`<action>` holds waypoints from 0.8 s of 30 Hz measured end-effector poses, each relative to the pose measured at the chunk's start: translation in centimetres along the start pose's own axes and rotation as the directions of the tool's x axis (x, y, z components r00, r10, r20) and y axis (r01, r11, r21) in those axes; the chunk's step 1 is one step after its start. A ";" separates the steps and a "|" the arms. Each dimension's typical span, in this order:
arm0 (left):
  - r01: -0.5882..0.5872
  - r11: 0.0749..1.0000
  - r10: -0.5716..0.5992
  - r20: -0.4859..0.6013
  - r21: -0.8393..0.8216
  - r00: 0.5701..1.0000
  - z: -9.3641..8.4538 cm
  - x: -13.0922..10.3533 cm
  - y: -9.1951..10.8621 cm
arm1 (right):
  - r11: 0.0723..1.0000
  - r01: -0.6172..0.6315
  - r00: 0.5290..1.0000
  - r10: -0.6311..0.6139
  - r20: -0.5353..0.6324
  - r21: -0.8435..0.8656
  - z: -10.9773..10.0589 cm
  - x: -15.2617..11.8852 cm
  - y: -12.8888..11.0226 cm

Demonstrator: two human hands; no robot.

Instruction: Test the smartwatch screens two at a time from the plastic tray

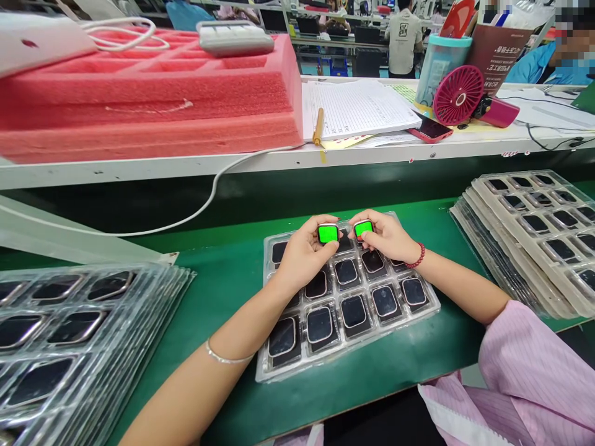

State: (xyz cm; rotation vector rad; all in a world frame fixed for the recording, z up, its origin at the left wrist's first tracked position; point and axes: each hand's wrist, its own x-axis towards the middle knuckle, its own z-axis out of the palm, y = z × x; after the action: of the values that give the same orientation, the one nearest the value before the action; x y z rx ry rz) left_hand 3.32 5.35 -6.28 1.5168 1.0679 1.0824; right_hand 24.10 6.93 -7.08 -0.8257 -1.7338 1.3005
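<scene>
My left hand (pixel 309 248) is closed around a smartwatch (pixel 328 233) whose square screen glows green. A second smartwatch (pixel 363 227), also lit green, is held in my right hand (pixel 388 235), with the thumb over the lower part of its screen. Both watches are strapless and sit side by side, a small gap between them. Below my hands lies a clear plastic tray (pixel 325 354) with rows of pockets. Dark-screened watches (pixel 354 311) fill the pockets that I can see; my hands and forearms cover part of the back rows.
Stacked watch trays stand at left (pixel 106 341) and right (pixel 525 248) on the green mat (pixel 400 353). On the shelf above are red foam (pixel 186 118), papers (pixel 357 111), a pen (pixel 318 127), a phone (pixel 432 129) and a small fan (pixel 459 96). A white cable (pixel 214 186) hangs down.
</scene>
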 end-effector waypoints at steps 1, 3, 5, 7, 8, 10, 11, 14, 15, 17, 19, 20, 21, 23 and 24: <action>0.002 1.000 -0.002 0.002 0.001 1.000 0.0 0.0 0.0 | 1.000 0.023 1.000 -0.023 0.000 -0.004 0.0 0.0 0.1; 0.001 1.000 -0.001 0.005 0.003 1.000 -0.1 -0.1 -0.1 | 0.997 0.072 0.997 -0.072 -0.003 -0.014 0.1 0.0 0.1; 0.001 1.000 -0.001 -0.001 0.011 1.000 -0.1 -0.1 -0.1 | 0.995 0.098 0.995 -0.098 -0.006 -0.023 0.2 0.0 0.2; 0.009 1.000 -0.009 -0.009 0.016 1.000 -0.1 -0.1 0.0 | 0.996 0.087 0.996 -0.087 -0.001 -0.025 0.2 0.0 0.2; 0.013 1.000 -0.013 -0.011 0.014 1.000 -0.1 -0.1 0.0 | 0.998 0.062 0.998 -0.062 0.007 -0.020 0.1 0.0 0.3; 0.017 1.000 -0.017 -0.014 0.004 1.000 -0.1 -0.1 0.1 | 1.000 -0.006 1.000 0.006 0.027 0.002 0.1 0.0 0.3; 0.017 1.000 -0.017 -0.014 -0.001 1.000 -0.1 0.0 0.1 | 0.999 -0.038 0.999 0.037 0.033 0.015 0.1 0.0 0.3; 0.022 1.000 -0.022 -0.015 -0.012 1.000 -0.1 0.1 0.0 | 0.997 -0.077 0.997 0.076 0.033 0.030 0.1 0.0 0.4; 0.023 1.000 -0.024 -0.018 -0.012 1.000 -0.1 0.1 0.0 | 0.997 -0.066 0.998 0.065 0.026 0.025 0.1 0.0 0.4; 0.022 1.000 -0.022 -0.022 -0.010 1.000 -0.1 0.0 0.0 | 1.000 -0.022 1.000 0.022 0.014 0.008 0.2 0.0 0.4; 0.016 1.000 -0.017 -0.021 -0.006 1.000 -0.1 0.0 -0.1 | 0.999 0.028 1.000 -0.028 0.011 -0.019 0.2 0.0 0.4; 0.015 1.000 -0.015 -0.020 -0.003 1.000 -0.1 0.0 -0.1 | 0.998 0.046 0.999 -0.045 0.014 -0.032 0.2 0.0 0.3; 0.014 1.000 -0.014 -0.021 0.001 1.000 -0.1 0.0 -0.1 | 0.997 0.057 0.998 -0.057 0.018 -0.044 0.2 0.0 0.3; 0.015 1.000 -0.014 -0.022 0.006 1.000 -0.1 0.0 -0.1 | 0.995 0.071 0.997 -0.070 0.017 -0.067 0.2 0.0 0.3; 0.015 1.000 -0.015 -0.023 0.007 1.000 -0.1 0.0 -0.1 | 0.994 0.075 0.997 -0.074 0.013 -0.078 0.2 0.0 0.3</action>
State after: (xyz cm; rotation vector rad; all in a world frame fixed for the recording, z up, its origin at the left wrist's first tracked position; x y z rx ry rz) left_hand 3.26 5.42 -6.41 1.5034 1.0982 1.0890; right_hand 23.96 6.87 -7.39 -0.7922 -1.8167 1.1959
